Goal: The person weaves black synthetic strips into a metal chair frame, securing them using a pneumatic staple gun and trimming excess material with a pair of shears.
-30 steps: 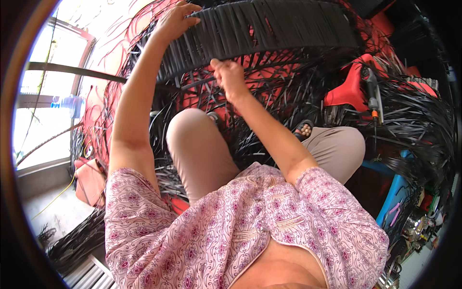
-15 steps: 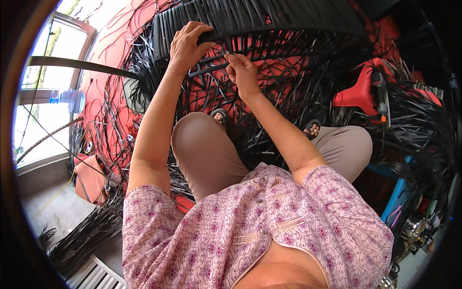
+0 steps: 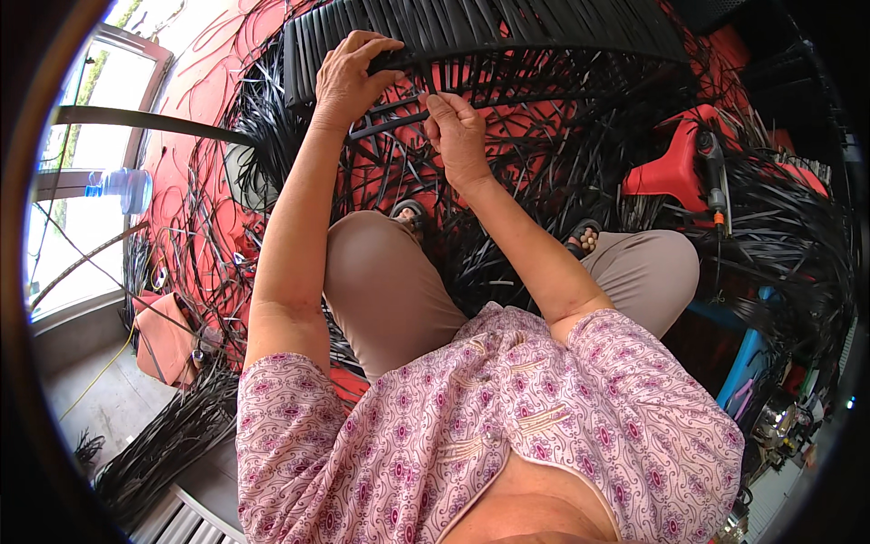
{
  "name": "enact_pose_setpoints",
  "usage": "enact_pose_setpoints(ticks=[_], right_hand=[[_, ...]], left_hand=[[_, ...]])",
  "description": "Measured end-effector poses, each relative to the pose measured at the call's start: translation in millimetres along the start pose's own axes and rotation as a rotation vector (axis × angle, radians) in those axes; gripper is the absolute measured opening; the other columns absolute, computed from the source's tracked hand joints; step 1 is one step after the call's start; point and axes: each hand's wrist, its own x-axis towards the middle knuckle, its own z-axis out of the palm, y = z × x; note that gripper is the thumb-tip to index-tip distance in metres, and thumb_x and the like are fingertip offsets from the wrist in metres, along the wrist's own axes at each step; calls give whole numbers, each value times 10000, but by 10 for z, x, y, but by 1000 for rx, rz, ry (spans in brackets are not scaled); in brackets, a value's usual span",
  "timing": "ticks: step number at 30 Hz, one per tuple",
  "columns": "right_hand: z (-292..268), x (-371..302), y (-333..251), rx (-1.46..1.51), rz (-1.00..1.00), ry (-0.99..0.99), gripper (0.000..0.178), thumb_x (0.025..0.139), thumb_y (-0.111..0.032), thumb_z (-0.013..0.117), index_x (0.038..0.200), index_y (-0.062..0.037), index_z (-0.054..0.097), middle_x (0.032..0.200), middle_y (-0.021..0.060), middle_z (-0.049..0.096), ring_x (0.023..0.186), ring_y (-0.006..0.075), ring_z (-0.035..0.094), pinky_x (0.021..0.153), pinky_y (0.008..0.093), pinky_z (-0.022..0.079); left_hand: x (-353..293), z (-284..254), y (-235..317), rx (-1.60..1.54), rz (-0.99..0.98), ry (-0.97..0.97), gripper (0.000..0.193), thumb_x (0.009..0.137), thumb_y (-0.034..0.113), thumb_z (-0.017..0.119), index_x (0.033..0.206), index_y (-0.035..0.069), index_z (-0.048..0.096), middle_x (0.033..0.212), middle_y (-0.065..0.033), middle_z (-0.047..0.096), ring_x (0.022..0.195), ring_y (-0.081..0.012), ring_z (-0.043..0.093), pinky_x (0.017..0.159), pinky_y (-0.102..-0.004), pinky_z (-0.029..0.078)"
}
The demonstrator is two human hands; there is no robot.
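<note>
A black woven furniture frame [image 3: 517, 25], wrapped in flat plastic strips, stands in front of me at the top of the view. My left hand [image 3: 343, 89] grips its near left edge, fingers over the top and thumb below. Just to the right and a little lower, my right hand [image 3: 459, 145] is closed in a pinch at the end of a dark strip that runs up to the edge. Much of that strip is hidden by the fingers. Bare black bars [image 3: 390, 125] of the frame show under the woven part, between and beneath my hands.
Loose black strips [image 3: 507, 249] cover much of the red floor [image 3: 163, 195]. On the right are a red plastic stool [image 3: 666, 172] and a power tool [image 3: 714, 177] lying against it. A pink bag [image 3: 163, 337] and a blue water bottle [image 3: 127, 189] are at the left.
The view has shifted slightly. Both hands keep their holds; the right fingers have turned a little and moved slightly up and left.
</note>
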Motion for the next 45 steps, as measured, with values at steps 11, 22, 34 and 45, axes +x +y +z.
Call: enact_pose_setpoints(ticks=[11, 22, 34, 45], right_hand=[[-7, -7, -54, -64, -28, 12, 176, 958, -177, 602, 925, -18, 668, 587, -49, 490, 517, 30, 411, 477, 214, 335], [-399, 107, 701, 30, 208, -42, 237, 982, -242, 581, 1062, -32, 655, 626, -38, 519, 483, 41, 412, 431, 194, 305], [-659, 1100, 1414, 200, 369, -85, 466, 851, -352, 753, 1158, -65, 553, 675, -28, 515, 478, 39, 394, 424, 177, 300], [-614, 1866, 1473, 131, 239, 1, 190, 904, -243, 701, 938, -79, 611, 664, -21, 547, 460, 44, 390, 412, 191, 298]], left_hand=[[1, 3, 16, -1, -43, -16, 434, 706, 265, 796, 1128, 229, 700, 1114, 10, 616, 1068, -224, 598, 917, -354, 463], [65, 15, -64, 20, 0, 3, 393, 732, 229, 778, 1117, 197, 706, 1113, -8, 644, 1049, -231, 629, 864, -345, 501], [884, 12, -502, -191, -48, -102, 401, 686, 122, 810, 1067, 68, 700, 1007, -78, 643, 997, -229, 607, 870, -346, 486], [1738, 341, -1482, -482, -280, -163, 344, 728, 91, 777, 1054, 14, 698, 944, -61, 698, 840, -148, 638, 774, -309, 526]])
